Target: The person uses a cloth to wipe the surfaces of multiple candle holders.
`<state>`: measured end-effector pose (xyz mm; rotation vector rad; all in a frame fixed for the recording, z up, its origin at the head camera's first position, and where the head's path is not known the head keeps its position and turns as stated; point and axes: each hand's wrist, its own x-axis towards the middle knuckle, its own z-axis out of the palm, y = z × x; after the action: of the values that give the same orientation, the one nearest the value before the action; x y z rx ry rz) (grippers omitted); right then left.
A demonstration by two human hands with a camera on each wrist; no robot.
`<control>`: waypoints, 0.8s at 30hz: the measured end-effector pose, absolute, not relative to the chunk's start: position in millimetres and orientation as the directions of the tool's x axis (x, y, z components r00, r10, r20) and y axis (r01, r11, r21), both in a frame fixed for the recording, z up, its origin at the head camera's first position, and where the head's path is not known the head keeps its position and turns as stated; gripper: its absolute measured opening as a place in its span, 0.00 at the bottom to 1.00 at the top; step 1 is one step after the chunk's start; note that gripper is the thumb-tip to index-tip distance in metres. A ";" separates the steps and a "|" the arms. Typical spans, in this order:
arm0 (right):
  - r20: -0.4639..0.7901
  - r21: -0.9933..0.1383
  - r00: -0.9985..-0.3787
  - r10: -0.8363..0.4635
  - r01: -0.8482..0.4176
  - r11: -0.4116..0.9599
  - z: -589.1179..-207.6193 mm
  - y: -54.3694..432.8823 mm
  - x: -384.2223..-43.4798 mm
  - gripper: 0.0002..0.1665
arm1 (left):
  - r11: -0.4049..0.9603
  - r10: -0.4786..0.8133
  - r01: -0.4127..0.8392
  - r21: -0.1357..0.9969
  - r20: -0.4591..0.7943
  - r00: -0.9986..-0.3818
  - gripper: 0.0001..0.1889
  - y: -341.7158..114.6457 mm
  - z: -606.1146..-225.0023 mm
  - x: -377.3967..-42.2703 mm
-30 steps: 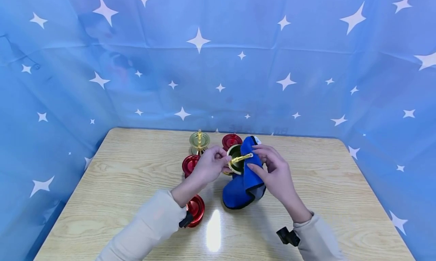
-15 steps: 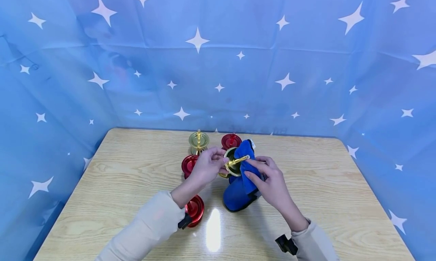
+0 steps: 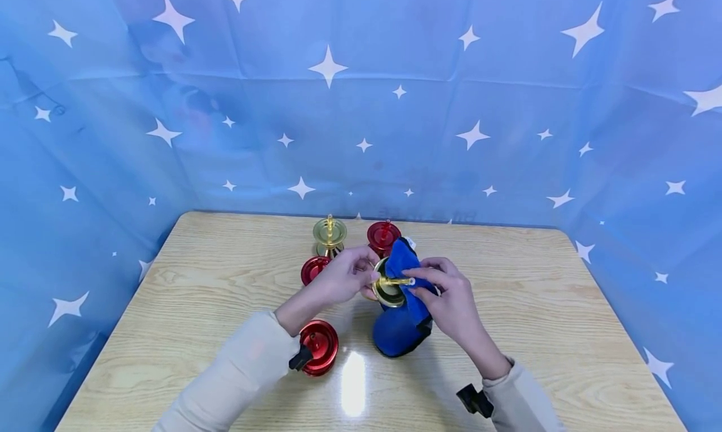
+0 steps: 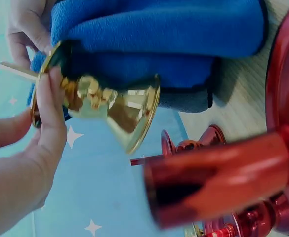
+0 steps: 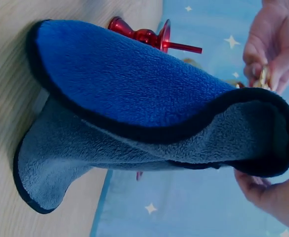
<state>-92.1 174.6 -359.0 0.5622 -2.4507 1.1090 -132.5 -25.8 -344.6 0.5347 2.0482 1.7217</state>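
Note:
A gold candle holder (image 3: 390, 297) with a shallow dish and a central spike is tilted above the table, its spike toward the right. My left hand (image 3: 345, 278) pinches the dish by its rim; in the left wrist view the flared gold foot (image 4: 134, 116) points away from the fingers. My right hand (image 3: 451, 299) holds a blue cloth (image 3: 397, 333) with black edging against the dish. Part of the cloth hangs down below the hands. From the right wrist view, the cloth's grey underside (image 5: 208, 140) shows, and it hides most of the candle holder.
Red candle holders stand around: one by my left sleeve (image 3: 320, 350), one partly behind my left hand (image 3: 313, 269), another at the back (image 3: 385, 232). A second gold candle holder (image 3: 329, 232) stands at the back left. Behind the wooden table (image 3: 536, 306) hangs a starry blue curtain (image 3: 361, 112).
The held gold candle holder has moved slightly nearer, its spike swinging from up-right to nearly straight right. My right hand and the cloth have shifted left and closer.

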 end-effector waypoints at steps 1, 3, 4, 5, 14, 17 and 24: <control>0.520 -0.589 -0.824 -0.226 -0.537 0.604 -359.0 175.6 -93.0 0.19 | 0.178 0.561 0.038 0.983 -0.070 -0.825 0.05 -26.4 -343.8 -132.8; 0.561 -0.532 -0.772 -0.300 -0.613 0.584 -359.6 178.1 -95.7 0.20 | 0.203 0.609 0.054 0.978 -0.083 -0.789 0.04 -27.2 -342.7 -133.3; 0.580 -0.502 -0.741 -0.339 -0.652 0.568 -359.9 179.5 -97.1 0.21 | 0.211 0.631 0.063 0.975 -0.087 -0.771 0.04 -27.5 -342.3 -133.3; 0.595 -0.472 -0.711 -0.375 -0.687 0.553 -360.0 180.8 -98.3 0.21 | 0.212 0.650 0.068 0.975 -0.088 -0.755 0.05 -27.4 -341.9 -133.3; 0.538 -0.535 -0.762 -0.361 -0.640 0.552 -356.6 182.6 -101.2 0.22 | 0.205 0.549 0.000 0.979 -0.115 -0.828 0.06 -19.1 -349.4 -128.9; 0.489 -0.585 -0.821 -0.295 -0.559 0.587 -358.5 179.5 -97.5 0.20 | 0.208 0.473 -0.034 0.978 -0.131 -0.871 0.05 -15.8 -354.6 -127.8; 0.457 -0.660 -0.883 -0.111 -0.420 0.622 -370.8 167.2 -84.9 0.17 | 0.075 0.343 -0.076 0.994 -0.098 -0.934 0.05 -15.3 -360.0 -128.8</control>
<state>-84.9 167.2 -370.8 0.4244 -2.4755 1.1454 -128.8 -15.3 -360.0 0.2665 2.0516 1.9294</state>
